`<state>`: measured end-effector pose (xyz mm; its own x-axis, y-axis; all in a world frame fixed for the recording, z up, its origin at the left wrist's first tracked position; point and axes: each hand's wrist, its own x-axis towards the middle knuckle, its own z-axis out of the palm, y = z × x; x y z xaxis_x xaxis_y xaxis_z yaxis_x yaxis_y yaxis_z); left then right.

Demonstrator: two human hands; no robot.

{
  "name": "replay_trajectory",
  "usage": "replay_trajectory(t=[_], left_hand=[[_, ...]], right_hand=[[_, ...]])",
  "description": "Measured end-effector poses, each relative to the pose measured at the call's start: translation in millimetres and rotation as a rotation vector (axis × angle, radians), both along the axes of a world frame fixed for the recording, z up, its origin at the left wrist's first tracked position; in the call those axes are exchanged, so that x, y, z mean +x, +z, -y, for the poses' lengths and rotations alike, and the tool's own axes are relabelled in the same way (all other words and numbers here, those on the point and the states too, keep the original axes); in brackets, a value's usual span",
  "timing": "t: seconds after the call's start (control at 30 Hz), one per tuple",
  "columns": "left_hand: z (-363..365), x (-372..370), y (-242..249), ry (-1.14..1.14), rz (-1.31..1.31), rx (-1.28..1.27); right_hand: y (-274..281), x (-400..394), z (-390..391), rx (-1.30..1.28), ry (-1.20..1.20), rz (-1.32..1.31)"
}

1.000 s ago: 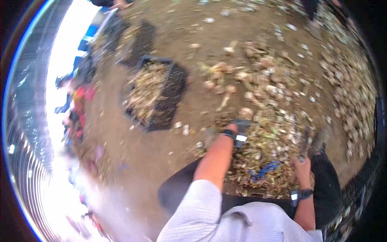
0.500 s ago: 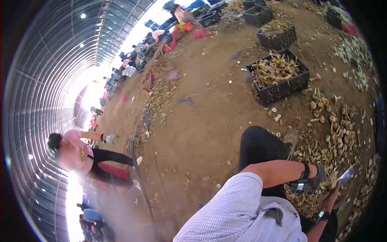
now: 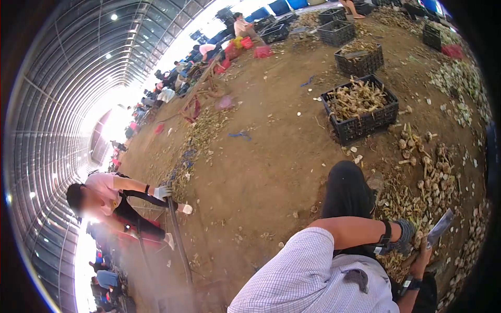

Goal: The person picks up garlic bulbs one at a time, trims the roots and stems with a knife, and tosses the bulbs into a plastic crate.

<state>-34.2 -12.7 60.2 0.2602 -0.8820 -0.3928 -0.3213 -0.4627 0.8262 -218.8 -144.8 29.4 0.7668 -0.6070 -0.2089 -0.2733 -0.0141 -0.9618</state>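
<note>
My left hand (image 3: 402, 235), in a grey glove, is closed on a pale garlic bulb (image 3: 418, 239); the bulb is partly hidden by the fingers. Close beside it, my bare right hand (image 3: 422, 256) is wrapped round the handle of a knife (image 3: 440, 228), whose broad, shiny blade points up and right, near the bulb. Under and around both hands lie loose garlic bulbs (image 3: 436, 175) with dry stalks and a litter of trimmings (image 3: 399, 201). My bent knee (image 3: 344, 182) rises beside my left forearm.
A black crate (image 3: 365, 125) full of dry stalks stands past my knee, with another filled crate (image 3: 360, 65) behind it. A standing person (image 3: 107, 195) at left grips a long pole (image 3: 180, 240). Several people sit along the far side. White garlic pieces (image 3: 459, 83) lie at upper right.
My view has shifted slightly. The knife blade sits lower and further left, still beside my gloved hand. The person at left has bent forward, the gloved hand now at the pole.
</note>
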Motion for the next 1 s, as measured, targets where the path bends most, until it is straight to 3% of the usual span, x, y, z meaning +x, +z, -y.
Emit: replay_trajectory(t=[0.07, 0.1, 0.13, 0.17, 0.2, 0.27, 0.3, 0.37, 0.4, 0.43, 0.5, 0.6, 0.63, 0.7, 0.8, 0.83, 0.9, 1.0], left_hand=[[11.0, -9.3, 7.0, -0.015, 0.014, -0.066], [13.6, -12.4, 13.5, -0.008, 0.034, -0.115], [16.1, -19.4, 21.9, -0.006, 0.024, -0.178], [24.6, -24.6, 22.9, -0.102, 0.118, -0.157], [25.8, -24.0, 17.3, -0.128, 0.072, -0.181], [29.1, -26.4, -8.1, -0.152, -0.233, -0.157], [29.2, -24.3, -22.7, -0.122, -0.435, -0.113], [27.1, -16.3, -39.4, -0.097, -0.616, -0.056], [29.2, -11.3, -24.4, -0.153, -0.493, -0.048], [30.5, -6.9, -8.4, -0.208, -0.37, -0.041], [30.7, -9.8, -39.6, -0.143, -0.341, -0.159], [33.2, -14.0, -11.1, -0.064, -0.454, -0.114], [32.0, -15.2, -9.1, -0.146, -0.355, -0.192], [22.0, -20.8, -21.2, -0.032, -0.69, -0.16], [26.7, -21.8, 4.4, -0.226, -0.373, -0.187], [23.3, -24.6, 5.0, -0.079, -0.63, -0.188], [18.4, -27.9, 4.4, 0.03, -0.752, -0.188], [17.2, -24.7, 1.8, -0.14, -0.324, -0.174]], right_hand=[[-0.7, -3.1, -3.9, -0.079, 0.036, 0.01], [9.5, -5.0, -2.0, -0.254, 0.069, -0.028], [25.2, -7.9, -4.8, -0.676, 0.2, -0.113], [37.3, -13.3, -7.6, -0.903, 0.246, -0.209], [50.7, -17.6, -8.9, -0.927, 0.237, -0.308], [74.5, -10.6, -19.1, -0.287, -0.254, -0.318], [75.8, -12.2, -20.8, -0.031, -0.296, -0.161], [101.7, -5.1, -19.8, -0.071, -0.247, -0.086], [106.1, -6.6, -16.8, 0.042, -0.22, -0.115], [104.0, -9.6, -17.9, -0.034, -0.237, -0.107], [90.1, -16.7, -17.3, -0.204, -0.233, -0.061], [72.9, -25.2, -20.9, -0.447, -0.149, -0.091], [79.5, -24.1, -24.0, -0.418, -0.136, -0.108], [79.0, -23.4, -25.9, -0.513, -0.085, -0.159], [80.2, -19.2, -27.2, -0.583, -0.051, -0.194], [79.4, -19.1, -27.6, -0.594, -0.055, -0.181], [78.1, -19.9, -29.4, -0.604, -0.048, -0.179], [70.7, -24.0, -30.5, -0.607, -0.032, -0.2]])
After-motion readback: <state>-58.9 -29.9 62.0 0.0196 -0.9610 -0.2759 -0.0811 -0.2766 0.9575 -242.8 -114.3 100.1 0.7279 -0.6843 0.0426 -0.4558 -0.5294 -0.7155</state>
